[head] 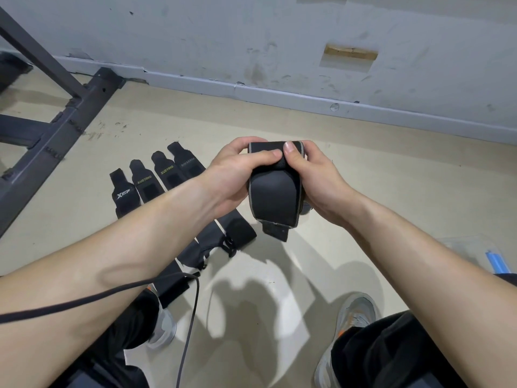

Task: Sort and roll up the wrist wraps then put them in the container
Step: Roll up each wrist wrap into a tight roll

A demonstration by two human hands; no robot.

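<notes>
A dark metal frame (56, 133) stands on the beige floor (377, 163) by a scuffed wall (223, 37), black cable (190, 326) nearer.

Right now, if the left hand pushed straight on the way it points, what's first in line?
The left hand points rightward into the wrap it grips; just beyond, probably the right hand.

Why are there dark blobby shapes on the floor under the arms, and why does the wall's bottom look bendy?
Head view: soft shadows of the arms and wrist wrap fall on the floor; head view: the wide-angle lens bows the baseboard.
</notes>
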